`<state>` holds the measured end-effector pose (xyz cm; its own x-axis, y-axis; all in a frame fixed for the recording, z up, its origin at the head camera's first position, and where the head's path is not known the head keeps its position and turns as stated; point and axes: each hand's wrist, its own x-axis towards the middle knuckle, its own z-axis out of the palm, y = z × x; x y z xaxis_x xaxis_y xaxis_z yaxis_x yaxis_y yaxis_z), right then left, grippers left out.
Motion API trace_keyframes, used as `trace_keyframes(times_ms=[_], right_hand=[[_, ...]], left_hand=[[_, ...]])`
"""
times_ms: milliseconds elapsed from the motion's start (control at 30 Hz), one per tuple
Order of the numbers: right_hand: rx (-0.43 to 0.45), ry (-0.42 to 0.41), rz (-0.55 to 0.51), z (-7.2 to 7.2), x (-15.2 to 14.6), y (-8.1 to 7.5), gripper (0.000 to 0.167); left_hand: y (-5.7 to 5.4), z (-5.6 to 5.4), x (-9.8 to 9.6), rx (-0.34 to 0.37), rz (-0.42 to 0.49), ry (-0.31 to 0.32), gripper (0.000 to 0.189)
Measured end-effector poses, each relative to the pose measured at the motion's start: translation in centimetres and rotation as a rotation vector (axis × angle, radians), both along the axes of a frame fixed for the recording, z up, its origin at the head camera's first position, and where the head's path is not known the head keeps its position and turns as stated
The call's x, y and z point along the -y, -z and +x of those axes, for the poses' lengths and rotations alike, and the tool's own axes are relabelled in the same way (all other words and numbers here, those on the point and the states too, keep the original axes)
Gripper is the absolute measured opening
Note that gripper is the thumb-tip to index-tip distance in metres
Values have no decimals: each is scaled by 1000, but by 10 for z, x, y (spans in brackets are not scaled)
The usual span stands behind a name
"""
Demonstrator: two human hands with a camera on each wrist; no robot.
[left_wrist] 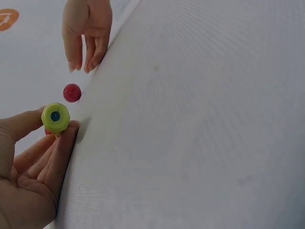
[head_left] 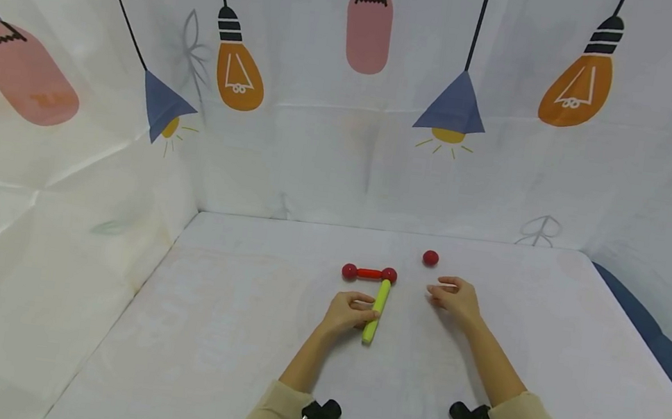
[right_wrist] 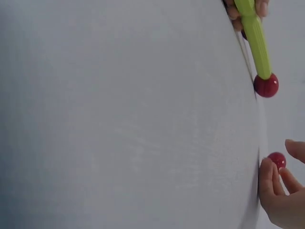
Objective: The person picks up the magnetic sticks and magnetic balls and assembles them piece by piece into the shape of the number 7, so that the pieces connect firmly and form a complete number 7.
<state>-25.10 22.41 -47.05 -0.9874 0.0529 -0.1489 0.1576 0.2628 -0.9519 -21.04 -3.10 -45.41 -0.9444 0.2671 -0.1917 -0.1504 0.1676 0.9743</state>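
Note:
My left hand (head_left: 350, 311) pinches a yellow-green rod (head_left: 376, 311) between thumb and fingers. The far end of this rod meets a dark red ball (head_left: 389, 275). From that ball a short red rod (head_left: 369, 274) runs left to a second red ball (head_left: 350, 271). In the left wrist view the rod's near end (left_wrist: 55, 117) faces the camera and shows a small hole. My right hand (head_left: 454, 298), fingers loosely bent and holding nothing, hovers just short of a loose red ball (head_left: 431, 258). Its fingers partly cover that ball (right_wrist: 281, 163) in the right wrist view.
A white tabletop (head_left: 220, 335) lies under both hands. Behind it and to the left hangs a white sheet (head_left: 317, 158) printed with lamps and bulbs. Dark blue material (head_left: 649, 325) shows beyond the table's right edge. Black devices (head_left: 470, 417) sit at both wrists.

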Motion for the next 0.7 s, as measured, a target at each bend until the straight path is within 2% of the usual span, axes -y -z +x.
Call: trace_keyframes(times_ms=[133, 367, 700], right_hand=[[-14, 65, 4, -11, -6, 0, 56], [-10, 170, 72, -27, -10, 3, 59], [-105, 86, 162, -49, -7, 5, 69]], left_hand=[[1, 0, 0, -10, -3, 3, 34], [36, -18, -1, 0, -8, -16, 35], [39, -18, -1, -24, -10, -10, 35]])
